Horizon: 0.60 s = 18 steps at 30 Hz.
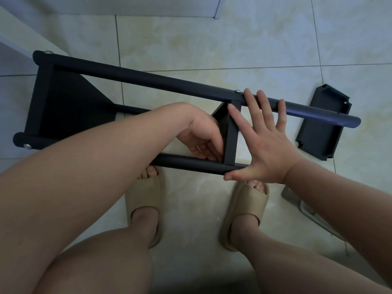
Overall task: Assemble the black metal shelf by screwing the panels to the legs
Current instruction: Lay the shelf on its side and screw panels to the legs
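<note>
The partly built black metal shelf lies on its side on the tiled floor. Its far leg [148, 78] and near leg [191, 164] are round black tubes, joined by an end panel [63, 102] at the left and a middle panel [232, 134]. My left hand [201, 136] reaches between the legs, its fingers curled against the left side of the middle panel; what they hold is hidden. My right hand [263, 141] is spread flat over the panel's right side, fingertips on the far leg, thumb by the near leg. A silver screw [237, 91] sits in the far leg.
A loose black panel [326, 126] lies on the floor at the right, under the far leg's end. My feet in beige slippers [146, 200] stand just below the near leg. A pale object [297, 200] lies beside my right forearm. White furniture edges sit at the top left.
</note>
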Tool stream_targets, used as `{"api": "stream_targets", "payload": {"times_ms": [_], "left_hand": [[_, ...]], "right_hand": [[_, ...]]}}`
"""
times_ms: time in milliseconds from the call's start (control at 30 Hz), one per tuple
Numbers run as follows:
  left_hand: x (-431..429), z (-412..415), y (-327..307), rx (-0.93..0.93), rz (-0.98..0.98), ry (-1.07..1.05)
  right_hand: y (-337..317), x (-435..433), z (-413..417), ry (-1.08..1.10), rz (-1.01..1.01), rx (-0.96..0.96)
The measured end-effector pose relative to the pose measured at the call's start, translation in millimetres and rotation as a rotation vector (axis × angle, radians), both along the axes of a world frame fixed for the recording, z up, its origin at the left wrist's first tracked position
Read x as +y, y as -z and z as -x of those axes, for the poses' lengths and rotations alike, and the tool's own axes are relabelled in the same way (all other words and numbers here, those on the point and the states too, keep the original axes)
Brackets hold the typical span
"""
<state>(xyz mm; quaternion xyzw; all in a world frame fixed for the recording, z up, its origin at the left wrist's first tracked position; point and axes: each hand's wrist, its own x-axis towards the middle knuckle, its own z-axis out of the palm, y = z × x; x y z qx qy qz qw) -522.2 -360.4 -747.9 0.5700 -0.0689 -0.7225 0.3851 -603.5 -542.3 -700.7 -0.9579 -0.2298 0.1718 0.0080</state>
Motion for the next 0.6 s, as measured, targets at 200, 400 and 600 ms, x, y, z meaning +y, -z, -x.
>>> {"api": "stream_targets", "payload": {"times_ms": [200, 400, 600], "left_hand": [[0.3, 1.9, 1.3, -0.043, -0.039, 0.054], [1.1, -0.7, 2.5, -0.021, -0.015, 0.011], [-0.9, 1.4, 1.4, -0.005, 0.018, -0.003]], "right_hand": [[-0.4, 0.8, 0.3, 0.002, 0.001, 0.001], [-0.9, 0.7, 0.2, 0.002, -0.002, 0.007], [0.6, 0.4, -0.1, 0.004, -0.008, 0.003]]}}
